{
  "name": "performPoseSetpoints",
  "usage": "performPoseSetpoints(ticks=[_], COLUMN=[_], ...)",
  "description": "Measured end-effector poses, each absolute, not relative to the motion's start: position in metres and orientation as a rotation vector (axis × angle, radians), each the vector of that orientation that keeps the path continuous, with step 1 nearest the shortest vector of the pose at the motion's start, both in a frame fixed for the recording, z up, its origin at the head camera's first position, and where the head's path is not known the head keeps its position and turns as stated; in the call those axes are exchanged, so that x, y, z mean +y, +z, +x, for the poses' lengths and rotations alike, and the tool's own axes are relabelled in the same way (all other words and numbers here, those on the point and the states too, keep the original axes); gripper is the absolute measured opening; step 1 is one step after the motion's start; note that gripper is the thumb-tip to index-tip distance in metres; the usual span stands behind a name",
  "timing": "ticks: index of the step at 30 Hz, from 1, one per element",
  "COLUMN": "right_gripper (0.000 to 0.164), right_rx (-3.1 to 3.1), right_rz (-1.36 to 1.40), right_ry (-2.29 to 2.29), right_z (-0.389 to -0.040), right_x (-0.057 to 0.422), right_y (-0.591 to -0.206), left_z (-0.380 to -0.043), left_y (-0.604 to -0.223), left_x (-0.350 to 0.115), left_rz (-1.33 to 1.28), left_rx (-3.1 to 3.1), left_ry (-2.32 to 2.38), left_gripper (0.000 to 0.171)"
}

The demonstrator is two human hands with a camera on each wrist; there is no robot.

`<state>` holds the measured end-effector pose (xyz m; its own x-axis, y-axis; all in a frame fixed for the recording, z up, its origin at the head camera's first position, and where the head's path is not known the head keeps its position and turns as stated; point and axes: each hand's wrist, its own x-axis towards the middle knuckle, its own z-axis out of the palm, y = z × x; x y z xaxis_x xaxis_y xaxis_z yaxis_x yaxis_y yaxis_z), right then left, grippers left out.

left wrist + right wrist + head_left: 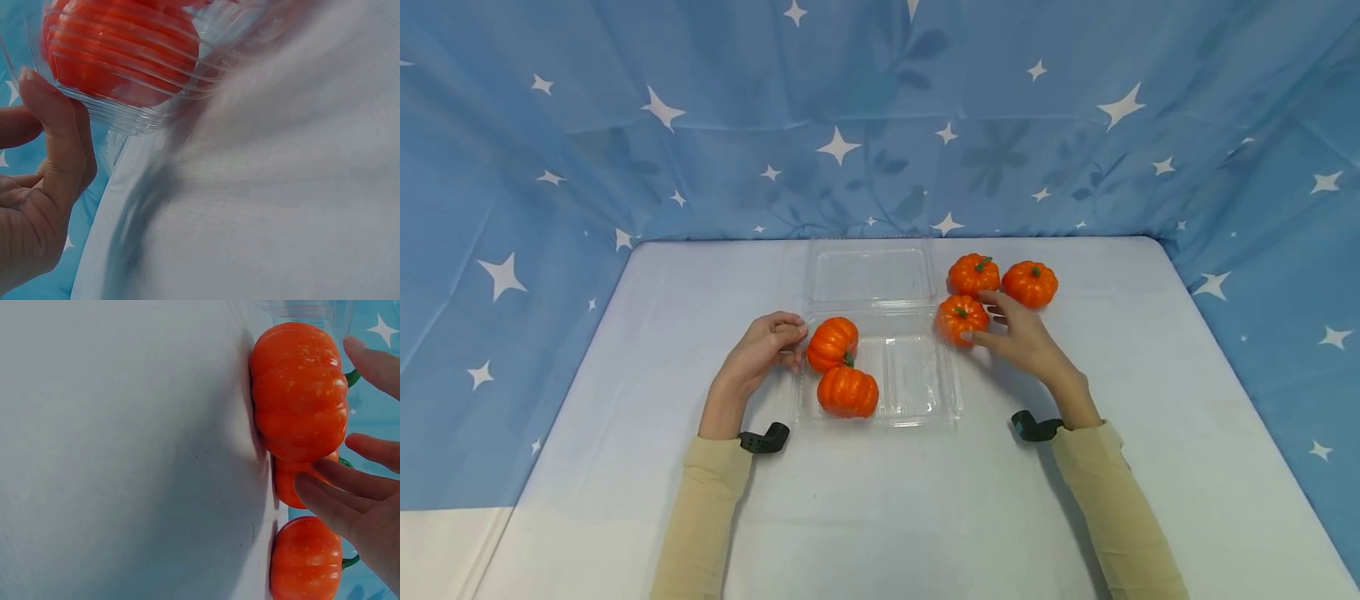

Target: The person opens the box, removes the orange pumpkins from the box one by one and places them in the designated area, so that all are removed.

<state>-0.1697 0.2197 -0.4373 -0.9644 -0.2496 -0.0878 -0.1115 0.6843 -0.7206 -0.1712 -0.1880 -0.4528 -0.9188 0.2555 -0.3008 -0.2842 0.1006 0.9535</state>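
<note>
A clear plastic clamshell box (920, 375) lies with its lid (872, 275) folded back. Two small orange pumpkins sit in its left part, one pumpkin (832, 343) behind the other pumpkin (847, 392). At the box's left wall is my left hand (763, 346), its bent fingers touching the plastic. My right hand (1018, 333) spreads its thumb and fingers around the right side of a third pumpkin (962, 320), which stands beside the box's right rim. The right wrist view shows this pumpkin (300, 394) on the table, its green stem near the thumb.
Behind the third pumpkin stand another pumpkin (973, 275) and, farther right, one more pumpkin (1030, 284). A white cloth covers the table (880, 517). Blue curtain (880, 117) with white stars hangs along the back and sides.
</note>
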Motion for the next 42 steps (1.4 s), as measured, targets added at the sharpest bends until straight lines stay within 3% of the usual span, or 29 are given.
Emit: performPoseSetpoints(ticks=[26, 42], right_gripper=[0.064, 0.055], right_rx=[2.763, 2.66], right_rz=[-0.4, -0.55], right_ry=[-1.226, -1.171], right_z=[-0.164, -0.164], right_x=[0.216, 0.19], right_y=[-0.419, -0.395], left_z=[-0.172, -0.172], left_y=[-0.451, -0.451], left_x=[-0.189, -0.19], left_rz=[-0.031, -0.041], left_rx=[1.977, 1.972], left_ry=[1.889, 1.887], left_gripper=[0.035, 0.035])
